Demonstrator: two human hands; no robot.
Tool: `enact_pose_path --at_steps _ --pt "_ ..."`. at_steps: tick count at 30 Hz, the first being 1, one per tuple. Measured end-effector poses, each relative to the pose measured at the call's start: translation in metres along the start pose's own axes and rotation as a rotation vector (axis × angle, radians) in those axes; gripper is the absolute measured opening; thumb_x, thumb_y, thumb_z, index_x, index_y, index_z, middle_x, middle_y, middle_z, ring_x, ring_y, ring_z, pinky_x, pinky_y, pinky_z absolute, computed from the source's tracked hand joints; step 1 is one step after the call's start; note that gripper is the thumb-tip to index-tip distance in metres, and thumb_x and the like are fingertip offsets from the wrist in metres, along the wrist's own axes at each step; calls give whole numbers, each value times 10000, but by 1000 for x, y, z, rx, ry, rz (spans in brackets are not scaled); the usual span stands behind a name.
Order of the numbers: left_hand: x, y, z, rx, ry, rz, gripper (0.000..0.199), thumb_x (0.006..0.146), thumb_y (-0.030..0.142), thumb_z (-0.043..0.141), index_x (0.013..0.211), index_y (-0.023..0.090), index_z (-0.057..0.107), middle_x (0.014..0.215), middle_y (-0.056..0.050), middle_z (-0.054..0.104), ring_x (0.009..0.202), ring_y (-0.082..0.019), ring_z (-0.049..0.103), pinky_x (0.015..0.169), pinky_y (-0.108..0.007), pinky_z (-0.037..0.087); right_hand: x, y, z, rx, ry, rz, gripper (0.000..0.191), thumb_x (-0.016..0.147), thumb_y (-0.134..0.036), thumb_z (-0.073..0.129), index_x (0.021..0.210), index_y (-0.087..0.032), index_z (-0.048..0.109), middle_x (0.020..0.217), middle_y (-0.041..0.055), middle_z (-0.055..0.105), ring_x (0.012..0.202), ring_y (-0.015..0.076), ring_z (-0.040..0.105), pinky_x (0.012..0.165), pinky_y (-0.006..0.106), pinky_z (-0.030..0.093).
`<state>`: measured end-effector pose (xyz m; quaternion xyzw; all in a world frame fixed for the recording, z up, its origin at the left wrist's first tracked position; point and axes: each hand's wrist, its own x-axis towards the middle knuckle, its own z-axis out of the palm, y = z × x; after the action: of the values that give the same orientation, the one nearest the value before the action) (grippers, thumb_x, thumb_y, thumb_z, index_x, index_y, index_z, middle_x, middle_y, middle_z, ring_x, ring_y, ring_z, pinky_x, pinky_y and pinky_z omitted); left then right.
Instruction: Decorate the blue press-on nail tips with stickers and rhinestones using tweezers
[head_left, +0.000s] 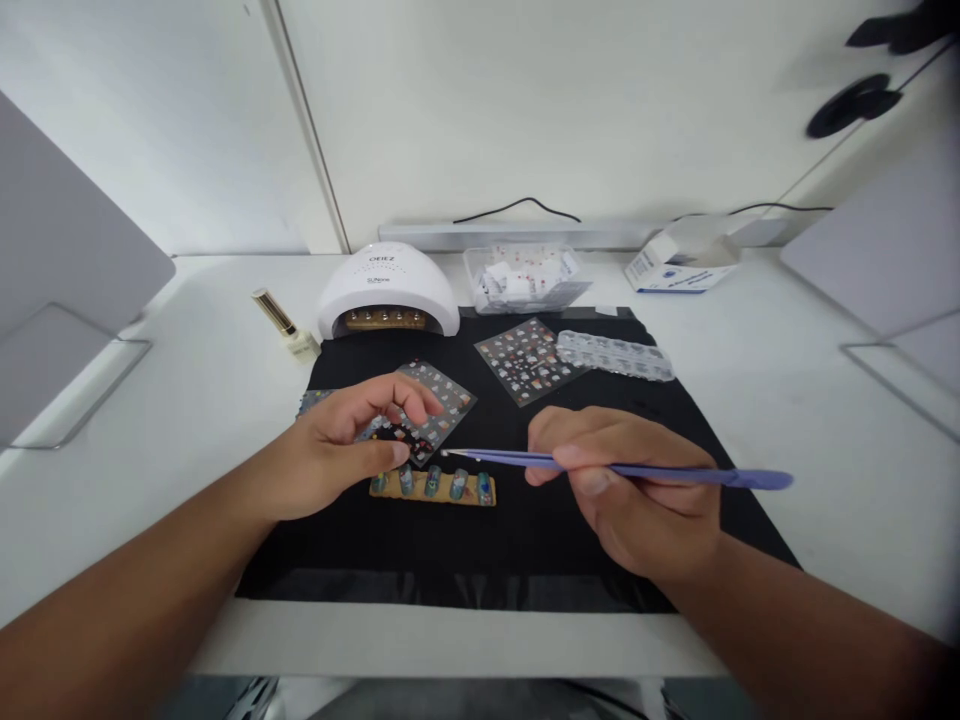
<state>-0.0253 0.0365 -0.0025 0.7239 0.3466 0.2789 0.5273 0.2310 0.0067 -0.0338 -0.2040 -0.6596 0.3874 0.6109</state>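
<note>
The tweezers lie in the right hand, pinched between thumb and fingers, above the black mat. Their tips point left, just beyond the strip, which lies flat on the mat and bears five decorated nails in a row. A tiny pale speck shows at the tips, too small to make out. The left hand hangs with thumb and forefinger apart, nothing visible between them, partly covering the near sticker sheet. A second sheet lies farther back, to the right, with one corner by the clear tray. Behind these, at the mat's far edge, stand a white lamp and a clear bin of packets. A bottle stands left of the lamp; an open carton sits at the right, on the white table.
</note>
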Motion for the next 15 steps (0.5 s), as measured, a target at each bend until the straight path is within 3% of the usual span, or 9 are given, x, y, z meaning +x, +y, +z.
enact_pose_path --at_steps 3,8,10,15 --pt "1 6 5 89 -33 41 132 866 215 563 989 189 526 1138 -66 596 1055 -202 549 875 -308 454 6 -14 -1 12 57 -36 224 878 -191 606 1018 -288 751 729 23 687 614 164 656 564 348 527" --pt "4 18 22 508 -57 132 178 791 137 579 956 185 529 1080 -60 609 1027 -214 548 920 -355 423 14 -43 -16 -14 126 7 152 862 -210 656 950 -277 762 700 20 691 584 167 662 536 337 533" --pt "5 22 30 633 -85 156 160 783 143 591 925 185 531 1081 -71 617 1018 -225 552 909 -371 425 10 -43 -24 1 114 70 134 854 -214 671 938 -266 761 697 19 698 582 161 664 543 328 546" --pt "8 22 42 798 -198 154 157 791 189 619 922 194 532 1058 -69 642 987 -241 564 901 -404 421 -11 -20 -33 114 229 316 48 795 -236 729 839 -246 744 637 -18 691 519 128 648 487 255 537"
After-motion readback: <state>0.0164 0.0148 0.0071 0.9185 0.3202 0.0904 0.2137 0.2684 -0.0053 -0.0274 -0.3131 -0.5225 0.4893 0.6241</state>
